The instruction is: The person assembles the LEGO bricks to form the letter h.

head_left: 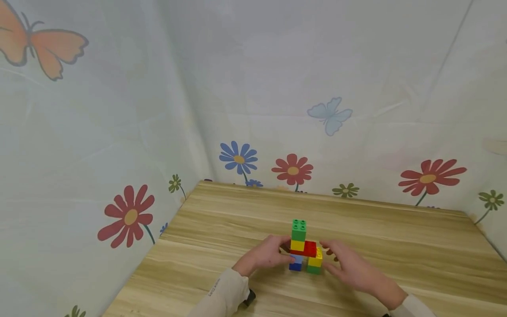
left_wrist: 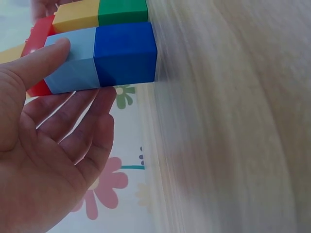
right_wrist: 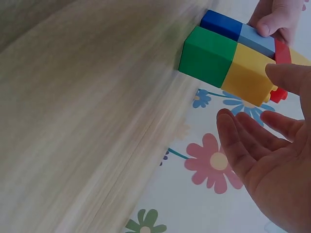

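Note:
A small structure of toy building bricks stands on the wooden table [head_left: 222, 211]. One leg stacks a light blue brick [left_wrist: 75, 60] on a dark blue brick [left_wrist: 126, 53]; the other, a yellow brick [right_wrist: 249, 73] on a green brick [right_wrist: 208, 57]. Across both lies a red brick [head_left: 310, 249], with another yellow brick [head_left: 297, 245] and a green brick [head_left: 299, 230] stacked at its left end. My left hand [head_left: 270, 253] pinches the light blue brick, thumb in front and fingers behind. Around the yellow-and-green leg, my right hand [head_left: 354, 266] has its fingers spread and loosely bent, gripping nothing.
A pale cloth backdrop [head_left: 277, 88] printed with flowers and butterflies rises behind the table and along its left side. A dark wrist strap part [head_left: 249, 298] shows at the left sleeve.

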Motion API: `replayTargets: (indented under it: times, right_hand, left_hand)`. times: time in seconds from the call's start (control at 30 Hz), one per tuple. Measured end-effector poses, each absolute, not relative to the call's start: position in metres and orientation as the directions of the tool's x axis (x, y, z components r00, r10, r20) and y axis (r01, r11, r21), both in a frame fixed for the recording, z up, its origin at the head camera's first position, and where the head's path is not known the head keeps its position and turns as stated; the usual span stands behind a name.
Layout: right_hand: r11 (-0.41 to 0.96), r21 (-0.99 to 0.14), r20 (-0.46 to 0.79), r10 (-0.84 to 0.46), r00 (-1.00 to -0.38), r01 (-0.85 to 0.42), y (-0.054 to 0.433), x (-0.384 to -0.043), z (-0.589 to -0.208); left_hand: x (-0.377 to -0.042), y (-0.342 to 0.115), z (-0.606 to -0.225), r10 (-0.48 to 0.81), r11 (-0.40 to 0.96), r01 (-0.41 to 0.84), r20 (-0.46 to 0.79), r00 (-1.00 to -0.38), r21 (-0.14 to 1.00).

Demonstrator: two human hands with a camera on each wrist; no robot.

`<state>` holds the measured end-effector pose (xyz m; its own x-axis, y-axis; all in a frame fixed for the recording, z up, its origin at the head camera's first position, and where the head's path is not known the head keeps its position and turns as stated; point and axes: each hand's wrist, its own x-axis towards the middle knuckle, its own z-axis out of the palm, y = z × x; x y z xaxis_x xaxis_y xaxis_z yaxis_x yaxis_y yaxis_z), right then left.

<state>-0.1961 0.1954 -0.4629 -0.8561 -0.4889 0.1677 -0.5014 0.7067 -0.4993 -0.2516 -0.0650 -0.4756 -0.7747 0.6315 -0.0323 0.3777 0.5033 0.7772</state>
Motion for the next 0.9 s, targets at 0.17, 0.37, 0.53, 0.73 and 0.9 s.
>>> replayTargets:
  times: [0.17,0.37,0.53,0.73,0.9]
  right_hand:
    - [0.693,-0.53,0.144,-0.494,-0.858,-0.488,0.194,-0.198,-0.464]
    - [0.678,-0.571,0.135,-0.478,-0.868,-0.463,0.191,-0.204,-0.464]
    - [0.68,-0.606,0.125,-0.432,-0.893,-0.413,0.188,-0.208,-0.466]
    - [0.681,-0.64,0.127,-0.364,-0.923,-0.357,0.185,-0.213,-0.469]
    - [0.675,-0.67,0.106,-0.326,-0.939,-0.31,0.182,-0.216,-0.47]
  left_hand:
    - [-0.252,-0.064,-0.476,0.625,0.503,0.371,-0.032,-0.78,0.781]
    - [-0.25,-0.06,-0.473,0.588,0.521,0.343,-0.037,-0.808,0.782]
    - [-0.25,-0.056,-0.472,0.546,0.563,0.316,-0.057,-0.836,0.764]
    - [-0.253,-0.049,-0.476,0.532,0.581,0.329,-0.042,-0.846,0.745]
    - [-0.254,-0.044,-0.476,0.518,0.619,0.329,-0.056,-0.854,0.713]
